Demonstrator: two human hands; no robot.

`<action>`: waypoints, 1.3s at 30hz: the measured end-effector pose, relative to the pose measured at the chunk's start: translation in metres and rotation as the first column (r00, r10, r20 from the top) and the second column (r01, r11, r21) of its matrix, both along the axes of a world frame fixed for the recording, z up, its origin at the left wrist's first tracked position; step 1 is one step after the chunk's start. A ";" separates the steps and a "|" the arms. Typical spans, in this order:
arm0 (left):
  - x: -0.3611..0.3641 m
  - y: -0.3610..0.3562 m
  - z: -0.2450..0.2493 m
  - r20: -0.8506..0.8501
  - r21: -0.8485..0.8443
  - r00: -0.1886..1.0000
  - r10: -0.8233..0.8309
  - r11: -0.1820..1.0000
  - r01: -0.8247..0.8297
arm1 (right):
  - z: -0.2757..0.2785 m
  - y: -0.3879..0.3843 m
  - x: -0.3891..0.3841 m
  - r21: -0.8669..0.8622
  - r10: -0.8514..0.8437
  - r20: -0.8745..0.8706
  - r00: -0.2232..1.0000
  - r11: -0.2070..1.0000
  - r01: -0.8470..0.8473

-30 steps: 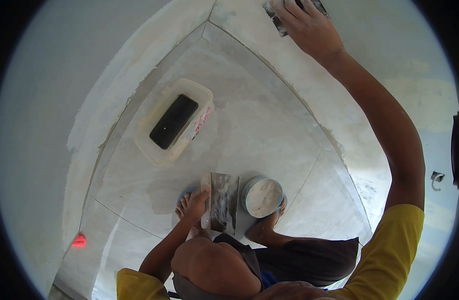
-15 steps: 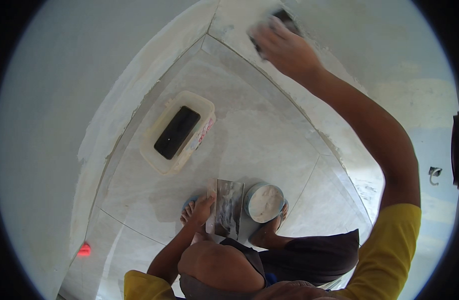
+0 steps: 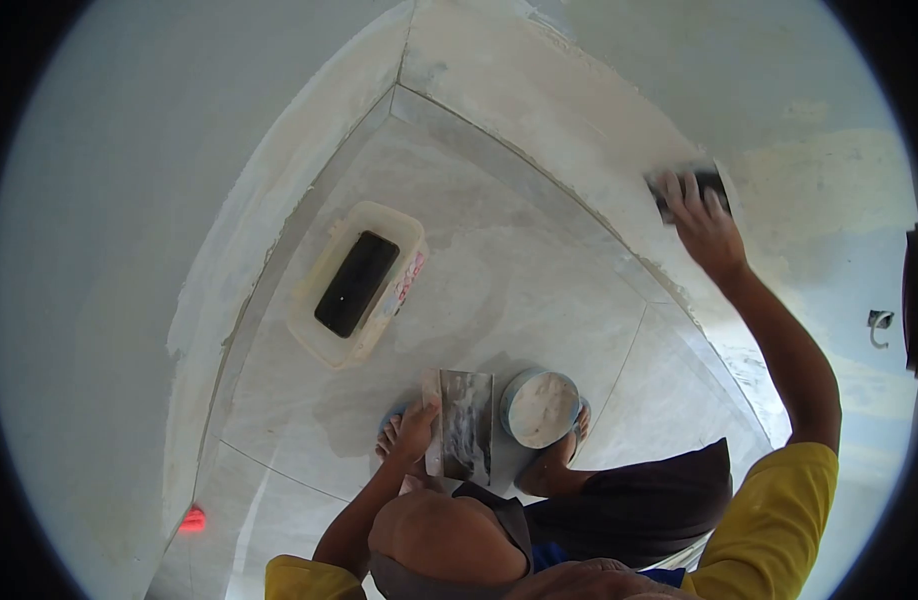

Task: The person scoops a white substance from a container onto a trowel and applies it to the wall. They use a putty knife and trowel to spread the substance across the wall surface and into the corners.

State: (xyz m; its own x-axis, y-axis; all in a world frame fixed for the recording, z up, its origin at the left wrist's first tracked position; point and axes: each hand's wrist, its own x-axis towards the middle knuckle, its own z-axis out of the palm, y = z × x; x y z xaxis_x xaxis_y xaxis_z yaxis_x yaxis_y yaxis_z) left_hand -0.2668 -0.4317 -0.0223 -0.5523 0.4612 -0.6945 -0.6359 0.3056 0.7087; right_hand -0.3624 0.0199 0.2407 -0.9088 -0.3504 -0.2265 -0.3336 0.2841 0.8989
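My right hand [image 3: 707, 232] is closed on a dark flat blade [image 3: 661, 205], which it presses against the wall [image 3: 589, 130] on the right, over a pale plastered band. Down near my feet, my left hand [image 3: 415, 430] grips the left edge of a rectangular metal plate [image 3: 467, 425] smeared with white paste. Just right of that plate stands a round tub [image 3: 541, 408] filled with whitish paste.
A cream plastic container [image 3: 411, 232] on the tiled floor has a black phone-like slab [image 3: 357, 284] lying in it. A red object [image 3: 193, 519] lies by the left wall. A hook-shaped cable [image 3: 879, 335] sticks out at the right.
My right hand and the blade have swept along the wall, down and to the right. My left hand keeps its hold on the plate. The whole view has shifted slightly.
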 end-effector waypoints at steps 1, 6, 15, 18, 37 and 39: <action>0.002 0.000 -0.008 -0.009 0.004 1.000 0.005 1.000 -0.005 | 0.000 0.001 0.012 0.105 -0.049 0.003 0.999 0.993 0.048; 0.011 0.000 -0.025 -0.084 0.106 0.995 0.047 0.994 -0.038 | 0.009 -0.077 -0.044 -0.064 0.155 -0.080 0.985 0.985 -0.160; 0.033 -0.007 -0.065 -0.165 0.052 0.986 0.016 0.999 -0.007 | 0.006 -0.113 -0.194 0.083 0.272 -0.170 0.947 0.962 -0.261; 0.016 -0.005 -0.036 -0.036 0.040 0.999 0.000 0.999 0.001 | 0.007 -0.056 -0.126 -0.113 0.208 -0.134 0.969 0.968 -0.223; 0.015 0.000 -0.019 -0.059 -0.055 0.995 0.076 0.995 -0.079 | -0.006 -0.126 -0.169 0.188 0.096 -0.096 0.991 0.979 -0.076; 0.014 -0.003 -0.024 -0.107 -0.095 0.994 -0.013 0.995 0.003 | -0.008 -0.086 -0.121 0.112 0.044 -0.070 0.997 0.993 -0.036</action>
State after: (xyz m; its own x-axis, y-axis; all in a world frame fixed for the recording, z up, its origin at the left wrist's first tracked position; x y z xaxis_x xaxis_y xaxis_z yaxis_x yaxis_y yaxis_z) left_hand -0.2524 -0.4345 -0.0459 -0.6223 0.4010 -0.6723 -0.5552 0.3794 0.7401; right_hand -0.4835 -0.0658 0.2329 -0.9101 -0.3628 -0.2005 -0.2759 0.1692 0.9462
